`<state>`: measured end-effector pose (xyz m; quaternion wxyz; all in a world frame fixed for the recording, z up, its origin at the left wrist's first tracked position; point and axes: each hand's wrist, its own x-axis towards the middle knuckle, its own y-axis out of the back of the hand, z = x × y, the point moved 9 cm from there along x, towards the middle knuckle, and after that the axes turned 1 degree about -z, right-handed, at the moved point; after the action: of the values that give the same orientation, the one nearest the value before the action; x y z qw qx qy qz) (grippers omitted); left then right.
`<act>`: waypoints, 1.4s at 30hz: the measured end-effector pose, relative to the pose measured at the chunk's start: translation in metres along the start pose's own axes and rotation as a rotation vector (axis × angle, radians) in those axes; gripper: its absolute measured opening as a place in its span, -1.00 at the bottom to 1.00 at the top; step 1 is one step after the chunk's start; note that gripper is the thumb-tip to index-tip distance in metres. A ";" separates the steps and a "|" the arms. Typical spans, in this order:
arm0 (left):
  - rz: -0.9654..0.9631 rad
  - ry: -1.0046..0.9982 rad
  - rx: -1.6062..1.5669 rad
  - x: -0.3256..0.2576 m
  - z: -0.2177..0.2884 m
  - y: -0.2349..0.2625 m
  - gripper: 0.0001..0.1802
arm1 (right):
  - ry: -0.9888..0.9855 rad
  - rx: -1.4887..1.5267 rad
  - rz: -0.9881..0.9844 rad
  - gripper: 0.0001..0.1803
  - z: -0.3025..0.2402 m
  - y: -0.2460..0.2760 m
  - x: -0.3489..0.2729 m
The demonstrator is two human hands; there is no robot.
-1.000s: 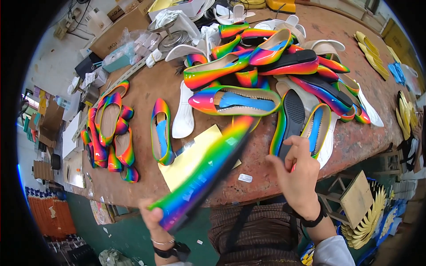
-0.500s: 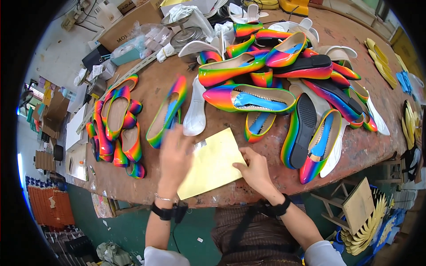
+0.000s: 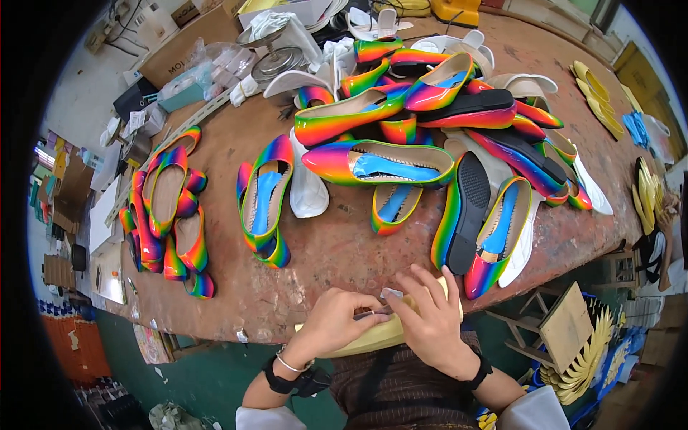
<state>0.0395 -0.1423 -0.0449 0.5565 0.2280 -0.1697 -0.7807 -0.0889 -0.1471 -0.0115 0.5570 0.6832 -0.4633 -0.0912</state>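
Close to the table's front edge, a yellow sheet (image 3: pixel 373 340) lies bent beneath my two hands. My left hand (image 3: pixel 333 322) is closed in a pinch over it; what its fingertips grip is too small and covered to name. Across the sheet's right part reaches my right hand (image 3: pixel 437 326), fingers spread and extended. A small whitish, see-through piece (image 3: pixel 390 292) shows between the fingertips of both hands. Beyond them, a rainbow flat shoe with a blue insole strip (image 3: pixel 265 193) rests on the table, partly over another rainbow shoe.
A large pile of rainbow flats (image 3: pixel 408 161) covers the table's middle and right. Another cluster of rainbow flats (image 3: pixel 168 193) lies at the left. White insoles (image 3: pixel 308 193) are among them. A wooden stool (image 3: pixel 562 330) with yellow pieces stands at the lower right.
The yellow sheet has come nearer my body and is now bent. My left hand has left the shoe at centre left and met my right hand over the sheet.
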 end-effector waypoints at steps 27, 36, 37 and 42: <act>-0.304 0.541 -0.579 -0.009 -0.063 -0.016 -0.70 | 0.290 0.324 0.159 -0.62 -0.008 0.006 -0.029; -0.134 0.438 -0.337 0.007 -0.041 0.000 -0.69 | 0.180 0.321 0.075 -0.36 -0.010 -0.028 -0.007; -0.131 0.443 -0.338 0.005 -0.045 0.001 -0.69 | 0.183 0.326 0.073 -0.36 -0.012 -0.028 -0.006; -0.239 0.425 -0.398 0.000 -0.055 0.000 -0.64 | 0.235 0.245 0.170 -0.41 -0.019 -0.022 -0.010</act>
<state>0.0692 -0.1423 -0.0910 0.5175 0.2908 0.1346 -0.7934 -0.0700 -0.1280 -0.0270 0.5259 0.7102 -0.4586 0.0937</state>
